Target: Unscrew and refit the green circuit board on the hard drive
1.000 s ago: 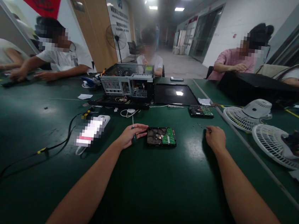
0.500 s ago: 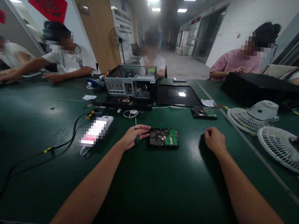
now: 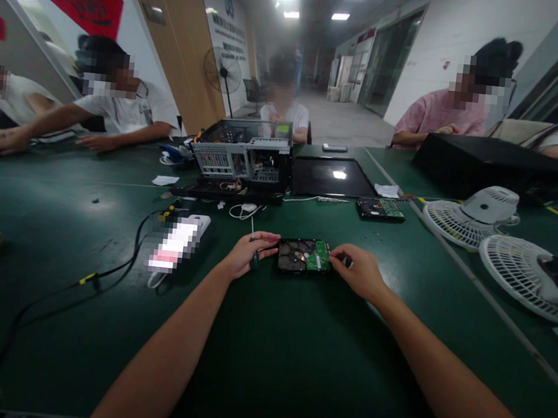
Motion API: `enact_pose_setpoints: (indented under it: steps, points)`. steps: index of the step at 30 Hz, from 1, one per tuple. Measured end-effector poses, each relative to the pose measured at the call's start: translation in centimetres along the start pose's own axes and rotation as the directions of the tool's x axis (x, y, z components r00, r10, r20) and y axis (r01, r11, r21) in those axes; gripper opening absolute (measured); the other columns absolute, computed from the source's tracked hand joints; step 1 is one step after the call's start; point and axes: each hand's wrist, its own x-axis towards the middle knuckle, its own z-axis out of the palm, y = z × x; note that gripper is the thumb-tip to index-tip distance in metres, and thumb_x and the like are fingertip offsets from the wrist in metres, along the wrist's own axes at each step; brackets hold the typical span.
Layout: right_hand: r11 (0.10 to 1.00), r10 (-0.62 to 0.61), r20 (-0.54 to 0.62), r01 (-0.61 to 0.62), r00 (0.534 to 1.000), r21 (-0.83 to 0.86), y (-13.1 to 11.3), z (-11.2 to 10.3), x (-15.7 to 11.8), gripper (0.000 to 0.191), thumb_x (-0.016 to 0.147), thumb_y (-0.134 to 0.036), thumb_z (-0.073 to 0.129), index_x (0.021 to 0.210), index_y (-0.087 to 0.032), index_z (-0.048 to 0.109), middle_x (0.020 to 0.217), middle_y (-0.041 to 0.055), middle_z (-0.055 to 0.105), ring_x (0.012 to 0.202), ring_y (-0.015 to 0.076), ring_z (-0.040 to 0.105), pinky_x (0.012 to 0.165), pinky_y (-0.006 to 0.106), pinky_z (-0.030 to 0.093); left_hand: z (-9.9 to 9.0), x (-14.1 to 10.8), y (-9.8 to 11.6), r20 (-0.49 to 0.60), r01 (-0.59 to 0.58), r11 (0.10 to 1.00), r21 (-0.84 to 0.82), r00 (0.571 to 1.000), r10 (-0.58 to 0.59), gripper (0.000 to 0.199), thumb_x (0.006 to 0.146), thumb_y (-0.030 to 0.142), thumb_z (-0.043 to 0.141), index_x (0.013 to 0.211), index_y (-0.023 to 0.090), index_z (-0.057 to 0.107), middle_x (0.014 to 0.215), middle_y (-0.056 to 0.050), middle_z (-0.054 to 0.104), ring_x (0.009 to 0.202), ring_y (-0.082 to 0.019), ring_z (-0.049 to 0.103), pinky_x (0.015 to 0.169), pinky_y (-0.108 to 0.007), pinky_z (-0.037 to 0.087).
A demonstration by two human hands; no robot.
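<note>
A hard drive (image 3: 298, 255) lies on the green table in front of me, its underside and green circuit board facing up. On its left, my left hand (image 3: 247, 255) holds a screwdriver (image 3: 254, 260) by its dark green handle, shaft pointing away from me. The fingertips of that hand reach the drive's left edge. My right hand (image 3: 358, 269) is closed at the opposite edge, thumb and fingers pinching near the circuit board. Whether a small part sits between those fingertips is hidden. Several tiny screws (image 3: 374, 236) lie beyond my right hand.
A second hard drive (image 3: 381, 210), a dark flat panel (image 3: 333, 177) and an opened computer case (image 3: 242, 158) stand farther back. White fan parts (image 3: 525, 278) are at right. A phone (image 3: 178, 245) and a black cable (image 3: 138, 247) lie left. Other people sit around the table.
My right hand has moved left from beside the tiny screws to the hard drive's right edge. My left hand stays at the drive's left side with the screwdriver.
</note>
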Motion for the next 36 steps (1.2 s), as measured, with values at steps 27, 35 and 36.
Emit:
enact_pose_setpoints:
  steps: [27,35,36]
  points:
    - [0.998,-0.053,0.073,0.050,0.996,0.038,0.1,-0.8,0.0,0.013,0.092,-0.033,0.063,0.095,-0.025,0.073,0.093,0.0028,0.073,0.076,0.0161,0.063,0.069,0.030,0.048,-0.1,0.0,0.0,0.009,-0.005,1.000,0.011,1.000,0.005,0.020,0.085,0.009,0.073,0.105,0.012,0.074,0.129,-0.017,0.068,0.124,-0.029,0.063,0.110,-0.046,0.052]
    - [0.994,-0.105,0.136,0.099,0.985,0.050,-0.6,0.1,-0.2,0.012,0.092,-0.031,0.065,0.091,-0.023,0.074,0.091,0.0043,0.066,0.079,0.0160,0.061,0.073,0.030,0.048,0.2,-0.1,0.1,0.000,-0.001,1.000,0.002,1.000,0.001,0.019,0.084,0.009,0.074,0.103,0.012,0.074,0.129,-0.018,0.069,0.124,-0.029,0.064,0.110,-0.045,0.051]
    - [0.994,-0.102,0.138,0.097,0.985,0.046,-0.7,0.2,-0.2,0.012,0.091,-0.030,0.065,0.090,-0.022,0.073,0.091,0.0045,0.065,0.078,0.0158,0.060,0.072,0.029,0.048,0.2,-0.1,0.1,-0.004,-0.001,1.000,0.002,1.000,0.001,0.019,0.084,0.009,0.074,0.103,0.011,0.074,0.128,-0.018,0.069,0.124,-0.029,0.064,0.110,-0.045,0.051]
